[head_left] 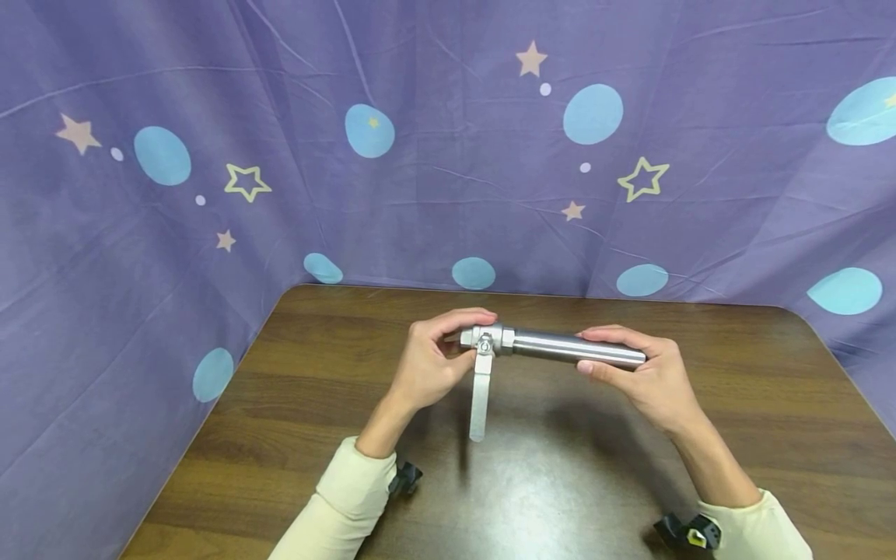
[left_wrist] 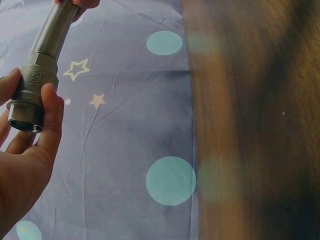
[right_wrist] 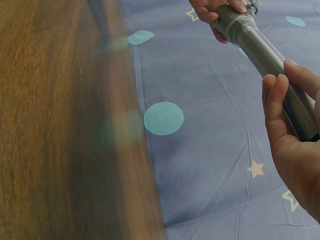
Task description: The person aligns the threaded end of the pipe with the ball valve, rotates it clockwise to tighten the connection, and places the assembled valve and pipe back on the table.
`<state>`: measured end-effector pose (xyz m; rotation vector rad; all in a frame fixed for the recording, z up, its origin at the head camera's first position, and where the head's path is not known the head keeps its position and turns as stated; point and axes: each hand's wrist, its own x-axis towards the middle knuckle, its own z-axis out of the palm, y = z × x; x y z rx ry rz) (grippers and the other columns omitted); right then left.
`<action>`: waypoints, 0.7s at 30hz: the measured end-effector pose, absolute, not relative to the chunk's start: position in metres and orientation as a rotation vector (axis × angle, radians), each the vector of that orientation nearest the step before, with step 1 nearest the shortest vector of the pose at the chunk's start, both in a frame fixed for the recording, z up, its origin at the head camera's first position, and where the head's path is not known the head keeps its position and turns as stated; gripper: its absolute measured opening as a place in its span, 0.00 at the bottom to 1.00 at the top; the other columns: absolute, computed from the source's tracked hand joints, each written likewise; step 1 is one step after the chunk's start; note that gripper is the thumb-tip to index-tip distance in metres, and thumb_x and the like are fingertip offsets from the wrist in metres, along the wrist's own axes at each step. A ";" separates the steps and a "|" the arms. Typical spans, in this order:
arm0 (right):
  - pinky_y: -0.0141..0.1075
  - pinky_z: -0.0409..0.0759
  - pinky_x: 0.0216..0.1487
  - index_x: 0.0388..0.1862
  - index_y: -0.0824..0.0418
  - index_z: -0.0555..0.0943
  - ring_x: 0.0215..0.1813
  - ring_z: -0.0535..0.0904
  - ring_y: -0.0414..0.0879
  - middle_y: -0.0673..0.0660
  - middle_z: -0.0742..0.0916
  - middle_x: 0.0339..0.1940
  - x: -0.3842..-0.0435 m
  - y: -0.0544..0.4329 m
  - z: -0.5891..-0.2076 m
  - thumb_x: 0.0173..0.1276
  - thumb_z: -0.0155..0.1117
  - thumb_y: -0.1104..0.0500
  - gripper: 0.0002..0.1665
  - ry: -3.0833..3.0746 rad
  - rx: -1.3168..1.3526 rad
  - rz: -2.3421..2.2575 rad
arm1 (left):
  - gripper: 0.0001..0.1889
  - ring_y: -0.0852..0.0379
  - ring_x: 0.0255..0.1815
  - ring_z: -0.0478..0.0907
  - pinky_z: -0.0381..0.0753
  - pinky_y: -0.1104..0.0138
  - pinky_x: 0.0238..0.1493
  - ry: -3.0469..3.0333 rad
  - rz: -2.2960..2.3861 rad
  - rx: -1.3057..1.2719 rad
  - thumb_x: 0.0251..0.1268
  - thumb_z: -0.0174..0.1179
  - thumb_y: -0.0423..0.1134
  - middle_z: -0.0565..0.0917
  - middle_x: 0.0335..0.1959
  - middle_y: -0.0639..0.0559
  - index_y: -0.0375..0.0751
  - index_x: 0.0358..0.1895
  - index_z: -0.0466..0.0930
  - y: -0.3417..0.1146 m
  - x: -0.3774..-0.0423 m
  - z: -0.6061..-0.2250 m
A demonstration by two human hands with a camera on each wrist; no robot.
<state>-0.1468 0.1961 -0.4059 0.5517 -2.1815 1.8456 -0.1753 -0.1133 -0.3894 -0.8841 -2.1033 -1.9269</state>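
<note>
A silver ball valve is joined to one end of a smooth metal pipe, both held above the table. My left hand grips the valve body between thumb and fingers. From the valve, a flat lever handle points down toward the table's near side. My right hand holds the pipe's far right end, fingers behind and thumb in front. In the left wrist view, the valve shows its open threaded end and raised lettering. Threads show on the pipe beside the valve in the right wrist view.
A brown wooden table with rounded back corners lies below the hands. Purple cloth printed with stars and blue spots hangs behind it and at the sides. Dark straps with devices sit at both wrists.
</note>
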 end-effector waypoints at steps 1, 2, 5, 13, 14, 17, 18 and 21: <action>0.27 0.90 0.35 0.54 0.72 0.87 0.38 0.89 0.33 0.46 0.94 0.48 -0.146 0.196 -0.406 0.58 0.79 0.76 0.23 -2.178 0.543 1.867 | 0.24 0.65 0.57 0.85 0.92 0.69 0.52 -2.102 -1.927 -0.885 0.53 0.60 0.14 0.88 0.59 0.33 0.25 0.56 0.86 -0.113 -0.175 -0.389; 0.28 0.91 0.34 0.54 0.72 0.87 0.38 0.89 0.33 0.46 0.94 0.47 -0.146 0.196 -0.405 0.59 0.79 0.76 0.22 -2.177 0.535 1.878 | 0.24 0.64 0.57 0.85 0.92 0.69 0.53 -2.101 -1.927 -0.888 0.53 0.60 0.15 0.88 0.59 0.33 0.25 0.56 0.87 -0.113 -0.175 -0.389; 0.30 0.92 0.34 0.54 0.73 0.87 0.36 0.90 0.35 0.46 0.94 0.46 -0.145 0.196 -0.404 0.60 0.78 0.77 0.22 -2.159 0.526 1.927 | 0.24 0.64 0.57 0.85 0.92 0.70 0.53 -2.098 -1.926 -0.891 0.53 0.60 0.15 0.88 0.59 0.33 0.26 0.56 0.87 -0.113 -0.174 -0.388; 0.31 0.91 0.32 0.55 0.74 0.86 0.32 0.90 0.37 0.46 0.94 0.45 -0.145 0.196 -0.404 0.60 0.77 0.77 0.22 -2.153 0.516 1.970 | 0.24 0.60 0.58 0.86 0.92 0.69 0.54 -2.093 -1.930 -0.895 0.53 0.60 0.15 0.88 0.59 0.33 0.26 0.56 0.87 -0.113 -0.174 -0.388; 0.31 0.91 0.32 0.55 0.74 0.86 0.32 0.90 0.37 0.46 0.95 0.44 -0.145 0.196 -0.404 0.60 0.77 0.77 0.22 -2.147 0.516 1.981 | 0.24 0.59 0.58 0.86 0.92 0.69 0.54 -2.093 -1.928 -0.896 0.53 0.60 0.15 0.88 0.59 0.33 0.26 0.56 0.87 -0.113 -0.174 -0.388; 0.32 0.91 0.32 0.55 0.74 0.86 0.31 0.90 0.37 0.47 0.95 0.42 -0.145 0.196 -0.405 0.60 0.76 0.78 0.22 -2.121 0.520 2.027 | 0.23 0.54 0.59 0.87 0.92 0.70 0.54 -2.090 -1.922 -0.901 0.54 0.61 0.15 0.89 0.59 0.34 0.28 0.55 0.88 -0.113 -0.174 -0.388; 0.32 0.91 0.32 0.55 0.74 0.86 0.31 0.90 0.37 0.47 0.95 0.41 -0.145 0.197 -0.405 0.60 0.76 0.78 0.22 -2.114 0.521 2.038 | 0.23 0.53 0.59 0.87 0.92 0.69 0.54 -2.088 -1.920 -0.904 0.54 0.61 0.15 0.89 0.59 0.34 0.28 0.55 0.88 -0.113 -0.174 -0.388; 0.32 0.91 0.32 0.55 0.73 0.87 0.30 0.90 0.38 0.49 0.95 0.38 -0.145 0.197 -0.405 0.61 0.75 0.79 0.22 -2.092 0.530 2.077 | 0.23 0.51 0.60 0.87 0.92 0.70 0.53 -2.085 -1.916 -0.913 0.53 0.61 0.15 0.89 0.59 0.33 0.29 0.55 0.88 -0.112 -0.174 -0.389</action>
